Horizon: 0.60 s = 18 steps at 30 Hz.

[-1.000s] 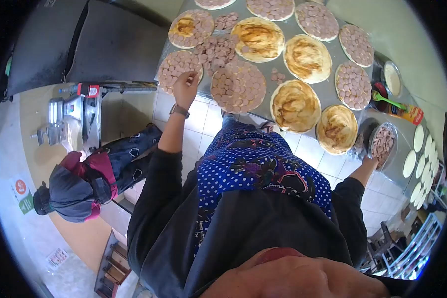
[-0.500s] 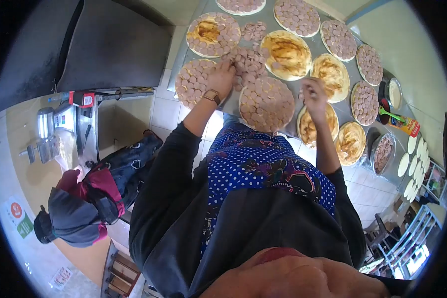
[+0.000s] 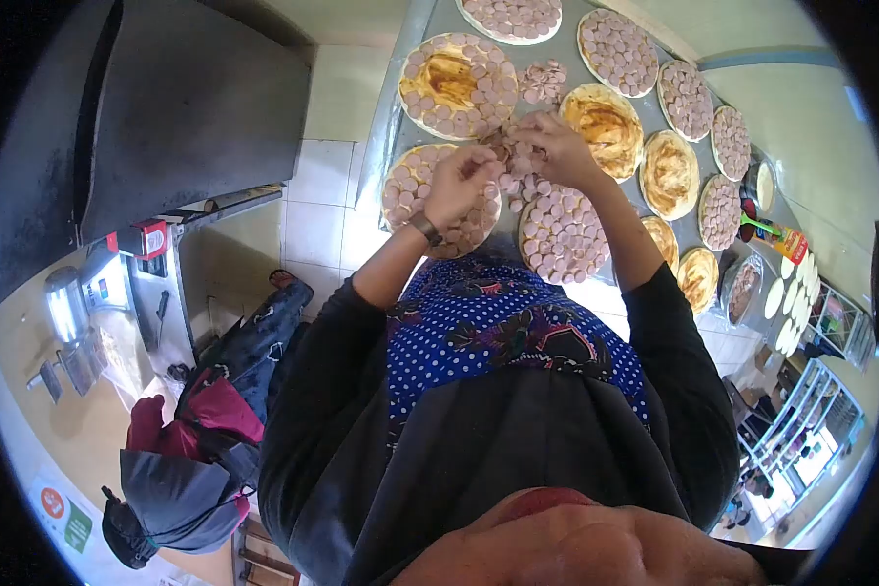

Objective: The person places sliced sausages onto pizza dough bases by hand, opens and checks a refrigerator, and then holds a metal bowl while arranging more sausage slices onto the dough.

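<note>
My left hand [image 3: 462, 183], with a watch at the wrist, is over a pizza base [image 3: 422, 203] mostly covered in round sausage slices. Its fingers are pinched together, seemingly around sausage slices. Across from it, my right hand [image 3: 557, 146] reaches into a pile of loose sausage slices [image 3: 527, 161], its fingers closed on some of them. Part of the pile is hidden by my hands. Below my right forearm lies a fully covered pizza base [image 3: 564, 232]. Just beyond, a base with only sauce [image 3: 604, 127] stands beside one with a bare sauce centre [image 3: 456, 83].
More topped and sauced bases fill the metal table [image 3: 566, 44]. At its right are a bowl of sausage slices [image 3: 742, 288], a sauce packet [image 3: 789, 244], a green-handled utensil [image 3: 752, 223] and small pale dough rounds [image 3: 791, 303]. Another person [image 3: 190, 488] bends at the left.
My right hand has moved left from over the sauced bases to the slice pile. My left hand has drawn back from the pile to over the near-left base. The view has shifted.
</note>
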### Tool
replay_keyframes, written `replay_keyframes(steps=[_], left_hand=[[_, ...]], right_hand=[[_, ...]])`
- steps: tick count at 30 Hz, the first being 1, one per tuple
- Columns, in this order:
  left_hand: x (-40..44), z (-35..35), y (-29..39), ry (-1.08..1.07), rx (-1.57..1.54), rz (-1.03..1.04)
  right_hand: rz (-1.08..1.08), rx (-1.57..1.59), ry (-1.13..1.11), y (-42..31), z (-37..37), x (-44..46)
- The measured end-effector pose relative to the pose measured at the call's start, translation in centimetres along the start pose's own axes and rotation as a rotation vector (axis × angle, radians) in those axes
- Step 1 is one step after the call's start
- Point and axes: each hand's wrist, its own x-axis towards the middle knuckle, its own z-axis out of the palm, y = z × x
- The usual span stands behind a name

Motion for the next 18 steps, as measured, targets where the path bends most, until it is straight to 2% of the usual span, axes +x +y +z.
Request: replay_keyframes(steps=[3, 5, 7, 8, 9, 11, 13, 15, 18], left_hand=[[1.2, -3.3, 1.2, 0.026, -0.043, -0.128], [1.8, -4.9, 2.8, 0.018, -0.059, -0.141], [2.0, -6.2, 3.8, 0.029, -0.197, -0.215], [2.3, -6.9, 4.5, 0.034, -0.161, -0.240], [2.5, -7.4, 4.7, 0.038, -0.164, -0.247], [3.1, -8.3, 4.8, 0.108, -0.132, -0.180], [4.1, -9.3, 4.0, 0.117, -0.192, -0.125], [4.8, -10.1, 4.3, 0.148, -0.153, -0.125], [5.6, -10.8, 5.1, 0.176, -0.202, -0.092]], right_hand=[[-0.085, -0.167, -0.101, 0.2, 0.3, 0.4], [-0.143, -0.258, -0.132, 0.7, 0.6, 0.9], [0.012, 0.051, -0.103, 1.0, 0.5, 1.5], [0.147, 0.296, -0.124, 1.1, 0.3, 2.0], [0.149, 0.301, -0.131, 1.2, 0.5, 2.9], [0.364, 0.722, 0.059, 1.2, 1.0, 5.3], [0.440, 0.697, -0.009, 1.9, 0.6, 8.3], [0.487, 0.838, -0.038, 5.0, 2.5, 11.6], [0.490, 0.855, -0.107, 4.3, 1.7, 16.0]])
